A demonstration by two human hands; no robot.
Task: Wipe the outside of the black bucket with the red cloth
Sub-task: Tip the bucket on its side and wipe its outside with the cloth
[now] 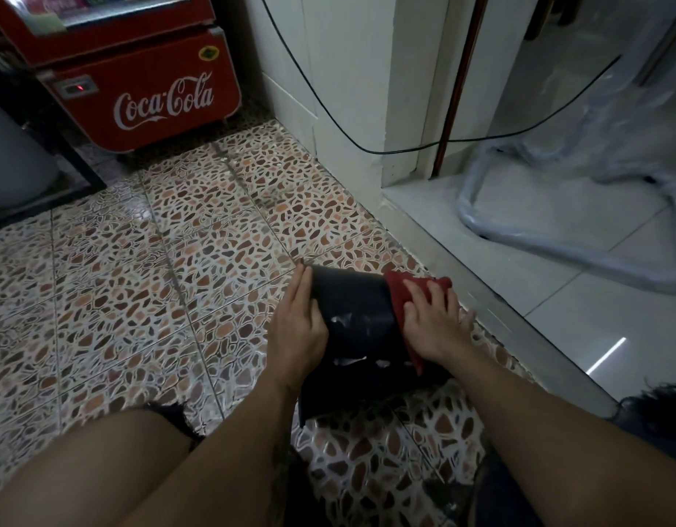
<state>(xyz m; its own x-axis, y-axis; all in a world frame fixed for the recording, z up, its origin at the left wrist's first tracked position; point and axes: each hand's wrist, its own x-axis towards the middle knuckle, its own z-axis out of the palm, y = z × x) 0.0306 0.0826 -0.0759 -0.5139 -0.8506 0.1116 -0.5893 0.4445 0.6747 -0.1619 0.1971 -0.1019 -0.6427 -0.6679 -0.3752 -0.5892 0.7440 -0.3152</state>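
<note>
The black bucket [357,321] lies tipped on the patterned floor between my hands, its base pointing away from me and pale smears on its side. My left hand [300,321] lies flat against the bucket's left side and steadies it. My right hand [429,321] presses the red cloth [401,294] against the bucket's right side, fingers spread over the cloth. Part of the cloth sticks out beyond my fingertips and a strip hangs under my palm. The bucket's open end near my legs is in shadow.
A red Coca-Cola cooler [139,89] stands at the far left. A white wall corner [351,108] with a black cable [367,146] rises behind the bucket. A raised sill [492,310] runs along the right, with a plastic-wrapped metal frame [557,222] on white tiles beyond. My knees frame the bottom.
</note>
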